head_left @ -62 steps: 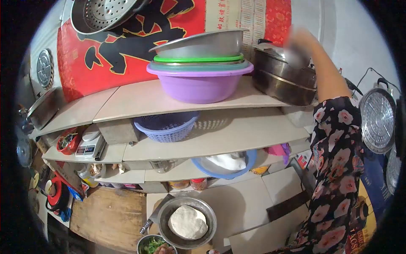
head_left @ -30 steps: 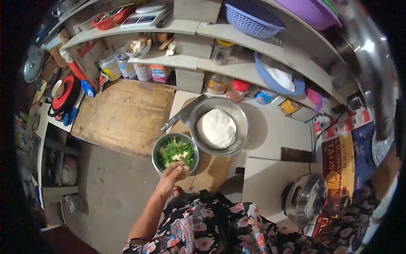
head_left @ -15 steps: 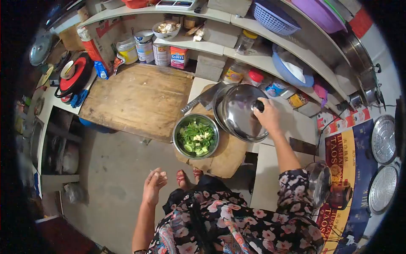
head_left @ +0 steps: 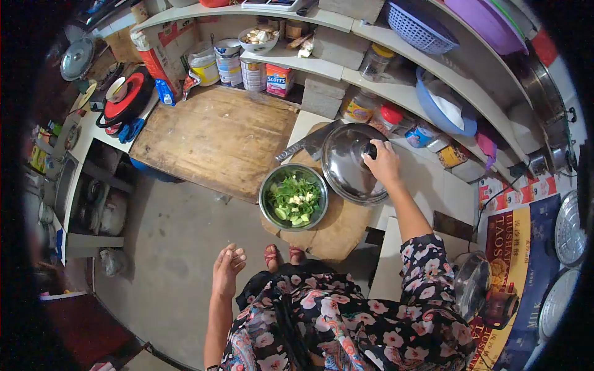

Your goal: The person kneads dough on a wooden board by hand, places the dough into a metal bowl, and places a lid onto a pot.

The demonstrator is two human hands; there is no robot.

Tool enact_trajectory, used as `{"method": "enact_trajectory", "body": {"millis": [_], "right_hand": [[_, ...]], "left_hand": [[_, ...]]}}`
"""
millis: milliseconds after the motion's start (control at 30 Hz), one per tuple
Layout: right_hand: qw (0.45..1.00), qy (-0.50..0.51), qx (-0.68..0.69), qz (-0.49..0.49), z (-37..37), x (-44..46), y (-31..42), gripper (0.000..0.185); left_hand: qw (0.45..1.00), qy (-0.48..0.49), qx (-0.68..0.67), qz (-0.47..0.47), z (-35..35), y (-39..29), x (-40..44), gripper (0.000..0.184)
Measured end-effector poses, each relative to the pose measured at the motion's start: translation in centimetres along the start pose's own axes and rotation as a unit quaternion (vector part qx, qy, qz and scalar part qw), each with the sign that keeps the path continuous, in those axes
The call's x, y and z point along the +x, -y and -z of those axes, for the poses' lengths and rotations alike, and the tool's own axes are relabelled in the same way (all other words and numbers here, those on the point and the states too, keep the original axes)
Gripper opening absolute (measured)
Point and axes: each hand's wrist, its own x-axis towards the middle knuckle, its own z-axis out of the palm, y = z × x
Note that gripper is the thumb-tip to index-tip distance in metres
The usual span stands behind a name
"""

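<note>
My right hand (head_left: 385,164) is closed round the black knob of a shiny metal lid (head_left: 344,162). The lid lies over the pan beneath it, which it hides almost wholly. Just left of the lid is a steel bowl (head_left: 264,209) of chopped green vegetables (head_left: 291,198) with pale pieces on top. It stands on a round wooden board (head_left: 337,238). A cleaver (head_left: 309,144) lies behind the bowl, partly under the lid's edge. Over the floor, my left hand (head_left: 228,269) holds its fingers curled together; whatever is in them is too small to make out.
A large wooden board (head_left: 210,142) spans the counter at the left. Behind it stand cans and a red Scott's box (head_left: 279,80). Shelves on the right hold jars, a blue basin (head_left: 442,108) and a basket (head_left: 421,29). A glass-lidded pot (head_left: 471,281) sits beside my right sleeve.
The lid has moved left, covering the pan rim that showed beside it before; my right hand moved with it. The view has shifted slightly. My left hand stays curled.
</note>
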Motion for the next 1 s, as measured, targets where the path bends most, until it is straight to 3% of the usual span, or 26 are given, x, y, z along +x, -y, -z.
{"method": "enact_trajectory", "body": {"millis": [667, 1000], "right_hand": [[0.999, 0.042, -0.010, -0.016, 1.2, -0.2, 0.5, 0.048], [1.000, 0.017, 0.008, -0.010, 1.5, -0.3, 0.7, 0.048]], "left_hand": [[1.000, 0.012, 0.020, 0.020, -2.8, 1.2, 1.3, 0.044], [0.999, 0.045, 0.019, 0.011, -2.7, 1.1, 1.6, 0.041]]}}
